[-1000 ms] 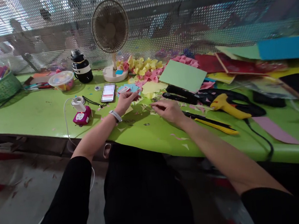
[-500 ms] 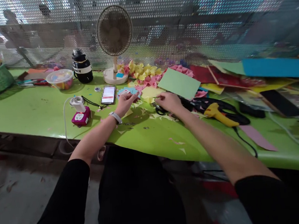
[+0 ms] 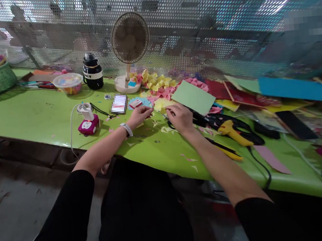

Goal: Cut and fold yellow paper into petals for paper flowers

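Observation:
My left hand (image 3: 139,116), with a white band on its wrist, is above the near side of the green table. Its thumb and fingertips are pinched together; anything between them is too small to make out. Facing it, my right hand (image 3: 181,118) is curled with thumb and forefinger together, its contents unclear too. Pale yellow paper (image 3: 162,104) lies just behind the gap between the hands. Black scissor handles (image 3: 170,125) show partly beneath my right hand. A light green sheet (image 3: 194,97) lies behind it. Paper scraps (image 3: 165,129) are scattered below both hands.
Folded yellow paper flowers (image 3: 158,80) are heaped beside a fan (image 3: 130,37). A phone (image 3: 118,103), a purple socket block (image 3: 89,124) and a black bottle (image 3: 92,74) stand left. Right are a yellow glue gun (image 3: 234,132), its cable, and a yellow-handled tool (image 3: 227,152).
My right hand has turned, its fingertips now pointing towards my left hand and away from the scissors. The yellow-handled tool by my right forearm has come into view. The camera view has shifted slightly.

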Tool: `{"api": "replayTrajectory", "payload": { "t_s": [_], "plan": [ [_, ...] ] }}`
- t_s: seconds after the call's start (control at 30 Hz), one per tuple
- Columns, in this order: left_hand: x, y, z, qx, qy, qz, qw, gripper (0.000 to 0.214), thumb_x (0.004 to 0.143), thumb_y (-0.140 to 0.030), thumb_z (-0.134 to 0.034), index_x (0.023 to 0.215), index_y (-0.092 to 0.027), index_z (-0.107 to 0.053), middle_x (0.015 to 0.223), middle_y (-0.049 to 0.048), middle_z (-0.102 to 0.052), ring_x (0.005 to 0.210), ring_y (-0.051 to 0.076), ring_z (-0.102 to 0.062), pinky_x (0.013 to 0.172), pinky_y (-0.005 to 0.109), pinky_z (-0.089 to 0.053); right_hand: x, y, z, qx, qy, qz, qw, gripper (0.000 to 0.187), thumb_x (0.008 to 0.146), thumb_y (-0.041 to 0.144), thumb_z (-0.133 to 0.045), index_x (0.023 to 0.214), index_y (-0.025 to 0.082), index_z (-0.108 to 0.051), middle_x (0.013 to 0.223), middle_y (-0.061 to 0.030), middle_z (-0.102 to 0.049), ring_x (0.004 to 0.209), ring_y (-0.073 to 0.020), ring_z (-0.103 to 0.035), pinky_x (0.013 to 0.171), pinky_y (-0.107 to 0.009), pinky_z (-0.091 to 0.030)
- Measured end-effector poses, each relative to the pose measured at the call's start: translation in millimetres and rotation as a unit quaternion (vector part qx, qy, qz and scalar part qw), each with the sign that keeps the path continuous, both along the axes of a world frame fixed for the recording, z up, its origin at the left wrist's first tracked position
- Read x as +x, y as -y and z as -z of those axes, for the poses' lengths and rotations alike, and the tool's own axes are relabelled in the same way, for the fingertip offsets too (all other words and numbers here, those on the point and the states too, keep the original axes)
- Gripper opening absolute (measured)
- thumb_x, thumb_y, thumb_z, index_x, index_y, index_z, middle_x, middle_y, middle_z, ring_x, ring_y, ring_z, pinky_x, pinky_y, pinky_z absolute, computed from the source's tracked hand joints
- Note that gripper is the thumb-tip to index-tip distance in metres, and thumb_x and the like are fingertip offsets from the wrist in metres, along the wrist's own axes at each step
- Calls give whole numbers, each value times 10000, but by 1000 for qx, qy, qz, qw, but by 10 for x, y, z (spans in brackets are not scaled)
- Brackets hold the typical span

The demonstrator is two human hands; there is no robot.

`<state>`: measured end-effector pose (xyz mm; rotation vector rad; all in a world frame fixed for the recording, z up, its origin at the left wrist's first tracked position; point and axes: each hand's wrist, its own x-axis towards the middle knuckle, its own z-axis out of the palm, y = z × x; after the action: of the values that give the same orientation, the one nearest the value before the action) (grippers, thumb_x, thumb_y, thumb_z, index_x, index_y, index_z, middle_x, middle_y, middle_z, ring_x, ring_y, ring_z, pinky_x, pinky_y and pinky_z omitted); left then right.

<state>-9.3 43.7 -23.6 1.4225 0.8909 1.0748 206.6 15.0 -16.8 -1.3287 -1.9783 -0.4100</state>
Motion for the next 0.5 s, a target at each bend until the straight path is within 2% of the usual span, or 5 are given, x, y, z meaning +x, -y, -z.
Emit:
{"api": "replayTrajectory", "payload": {
  "t_s": [0.13,0.27,0.33,0.4,0.5],
  "plan": [
    [-6,0,27,7,-7,-12,1000,393,868,-229,-707,1229,-122,-595,875,63,-710,743,116,-648,720,269,-507,-16,57,34,35,25,-15,999,266,974,243,-501,1002,195,-761,969,-110,-753,881,-248,-677,779,-367,-498],
    [-17,-47,83,42,-26,1,999,432,829,-171,-711,1244,-144,-592,966,82,-708,812,129,-656,751,276,-517,-55,75,78,17,4,-63,998,258,972,257,-510,1002,187,-757,983,-114,-760,909,-251,-691,811,-381,-525],
    [-22,-53,95,69,-24,4,997,401,825,-184,-713,1209,-145,-602,967,85,-703,843,139,-661,778,285,-525,-83,74,105,-8,-60,-91,994,246,959,275,-518,992,191,-747,1004,-114,-763,910,-252,-700,830,-396,-545],
    [-31,-39,82,114,-13,-13,993,354,828,-219,-720,1155,-146,-606,995,93,-696,910,155,-664,832,302,-532,-106,64,132,-61,-165,-112,978,225,931,316,-548,982,196,-732,992,-107,-765,833,-243,-712,791,-406,-573],
    [-51,-2,43,184,-19,-37,982,283,836,-328,-734,1039,-157,-638,1085,109,-677,1042,184,-645,907,321,-528,-114,29,162,-171,-343,-138,913,252,854,424,-645,961,203,-704,901,-77,-764,711,-228,-714,701,-402,-606]
  ]
}}
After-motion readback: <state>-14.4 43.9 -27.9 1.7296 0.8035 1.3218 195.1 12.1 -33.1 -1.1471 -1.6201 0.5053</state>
